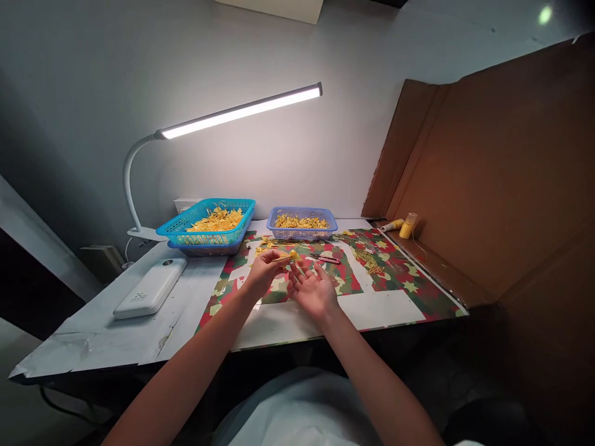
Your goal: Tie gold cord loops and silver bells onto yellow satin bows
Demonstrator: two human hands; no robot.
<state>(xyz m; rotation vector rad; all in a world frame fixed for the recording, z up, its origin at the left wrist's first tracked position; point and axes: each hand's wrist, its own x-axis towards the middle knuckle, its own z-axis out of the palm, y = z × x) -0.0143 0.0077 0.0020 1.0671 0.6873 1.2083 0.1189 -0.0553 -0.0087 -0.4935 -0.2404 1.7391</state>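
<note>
My left hand (267, 271) is closed in a pinch on a thin golden stem, with a small yellow artificial flower (294, 254) at its tip. Palm up, my right hand (313, 290) sits just to the right with its fingers apart, close under the flower. Whether a fine thread runs between the hands is too small to tell. Beyond my right fingertips lies a pair of thread snips (326, 259) with a dark red handle. Several golden stems (283, 242) lie on the mat behind my hands.
A turquoise basket (204, 236) of yellow petal pieces stands at back left, beside a blue-purple basket (302, 234) of golden pieces. A white power bank (151, 288) lies left, below a lit lamp (242, 113). Golden strands (369, 261), yellow thread spools (408, 227) and a cardboard wall (502, 173) are right.
</note>
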